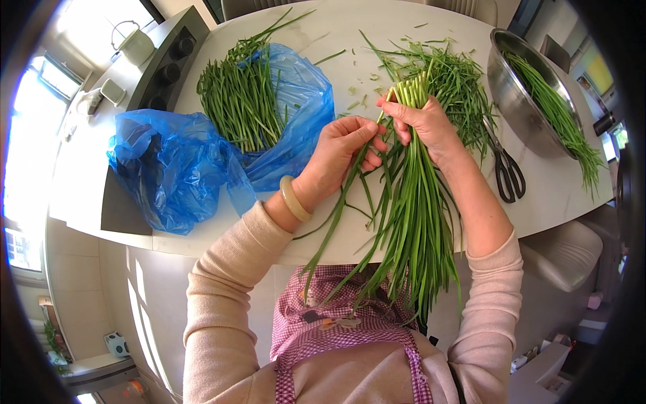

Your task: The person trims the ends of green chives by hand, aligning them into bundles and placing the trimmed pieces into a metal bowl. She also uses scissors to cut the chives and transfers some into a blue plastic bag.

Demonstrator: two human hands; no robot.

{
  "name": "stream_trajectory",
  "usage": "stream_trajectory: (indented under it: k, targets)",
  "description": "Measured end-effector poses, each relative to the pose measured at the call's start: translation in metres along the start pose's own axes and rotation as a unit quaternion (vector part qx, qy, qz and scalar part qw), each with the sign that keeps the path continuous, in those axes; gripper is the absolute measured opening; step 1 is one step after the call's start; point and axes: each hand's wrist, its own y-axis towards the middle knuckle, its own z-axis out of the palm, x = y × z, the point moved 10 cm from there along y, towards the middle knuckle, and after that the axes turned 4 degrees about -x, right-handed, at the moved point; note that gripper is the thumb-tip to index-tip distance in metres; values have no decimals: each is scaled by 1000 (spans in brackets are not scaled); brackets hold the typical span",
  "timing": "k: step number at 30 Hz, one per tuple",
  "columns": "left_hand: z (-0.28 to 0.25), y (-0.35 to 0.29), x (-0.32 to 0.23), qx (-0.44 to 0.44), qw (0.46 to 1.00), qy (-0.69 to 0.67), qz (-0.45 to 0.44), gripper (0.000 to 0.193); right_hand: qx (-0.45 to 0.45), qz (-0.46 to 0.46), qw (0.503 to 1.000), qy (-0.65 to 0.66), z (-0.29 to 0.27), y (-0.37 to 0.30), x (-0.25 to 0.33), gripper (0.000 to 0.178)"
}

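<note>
My right hand (424, 124) is closed round a thick bunch of garlic chives (420, 209), pale cut ends up and green leaves hanging over the table's near edge. Just left of it, my left hand (348, 151) pinches a few loose chive stalks (344, 195) between thumb and fingers; their leaves trail down beside the bunch. At the left, more chives (240, 101) lie on an opened blue plastic bag (182, 168). Behind my right hand spreads a pile of loose leaves and trimmings (457, 84).
Black-handled scissors (508, 172) lie right of the trimmings. A steel bowl (531, 114) with chives (555, 108) over its rim stands at the table's right. Small scraps (363, 87) dot the white tabletop (350, 30). Left are a dark panel with knobs (171, 71) and a pale kettle (134, 44).
</note>
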Motion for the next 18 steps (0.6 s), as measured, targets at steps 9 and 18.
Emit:
stream_trajectory:
  k: [9, 18]
  targets:
    - [-5, 1, -4, -30, 998, 57, 19, 17, -166, -29, 978, 124, -44, 8, -12, 16]
    - [-9, -2, -11, -61, 996, 47, 50, 15, -44, -14, 998, 40, -6, 4, -3, 24]
